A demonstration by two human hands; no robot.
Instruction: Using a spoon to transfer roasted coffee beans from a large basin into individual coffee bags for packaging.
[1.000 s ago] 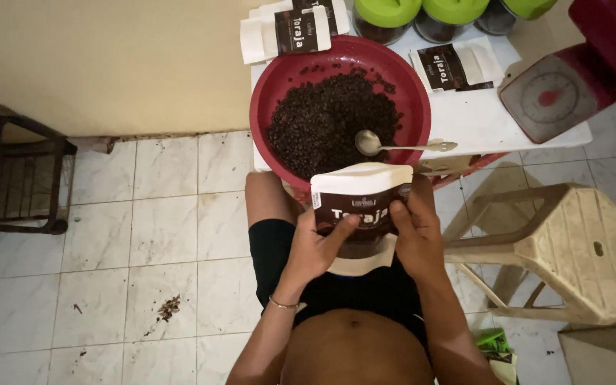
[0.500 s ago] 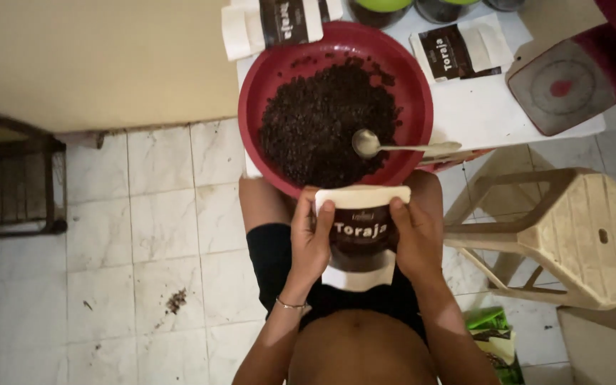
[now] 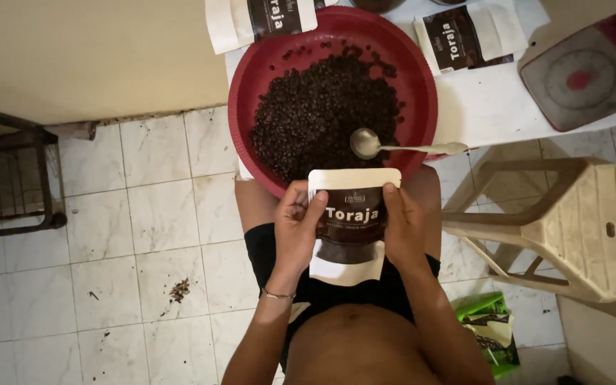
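The bare left hand [image 3: 295, 224] and the bare right hand [image 3: 404, 227] are closing their fingers on opposite side edges of something held upright between them, thumbs lying across its front, both forearms angling inward over the lap.

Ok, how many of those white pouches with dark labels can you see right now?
3. One white pouch with a dark label is held between the left hand and right hand; two lie on the white table, top left and top right. More may lie out of frame.
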